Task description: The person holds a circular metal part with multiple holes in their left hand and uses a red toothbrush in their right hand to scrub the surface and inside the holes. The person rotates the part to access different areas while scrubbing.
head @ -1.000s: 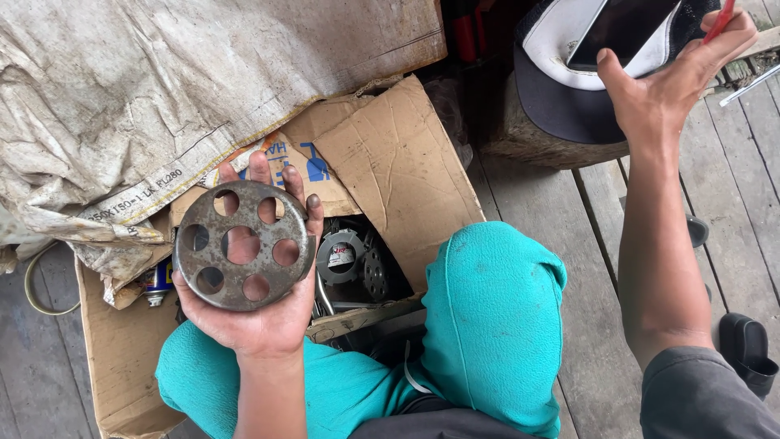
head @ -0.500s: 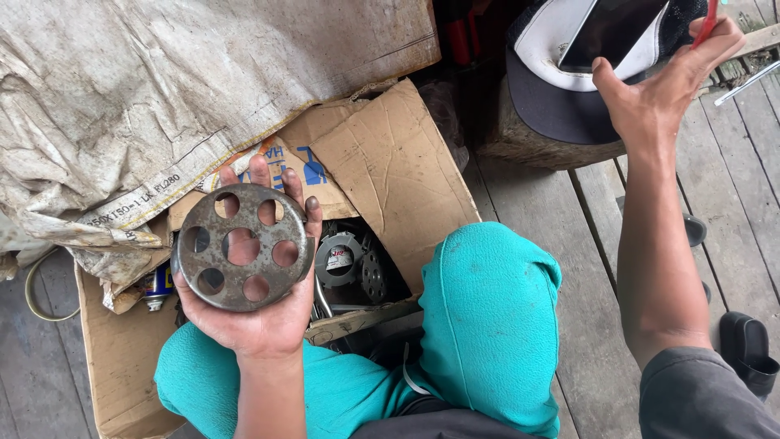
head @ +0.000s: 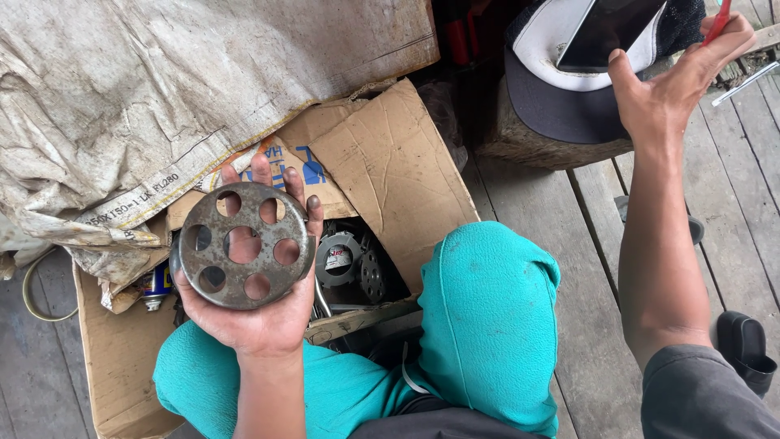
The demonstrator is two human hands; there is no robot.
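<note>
a round metal disc in one hand, a phone in the other

the left hand (head: pixel 260 313) holds a rusty round metal disc (head: pixel 242 245) flat on its palm. the disc has a ring of round holes and one hole in the middle. the fingers (head: pixel 262 171) curl up around its far edge and hold it. the disc sits above an open cardboard box (head: pixel 390 167). inside the box lie more metal parts (head: pixel 351 267), dark and greasy. a dirty woven sack (head: pixel 162 89) lies over the back of the box.

the right hand (head: pixel 670 85) is up high on the other side, well apart from the disc. it touches a dark phone (head: pixel 613 31) that leans over a black and white cap (head: pixel 561 77). a thin red thing (head: pixel 719 20), maybe a pen, sits between its fingers, but the view cuts it off. the thumb is spread out wide.

teal knees (head: pixel 487 317) bend over a wooden plank floor (head: pixel 593 268).
</note>
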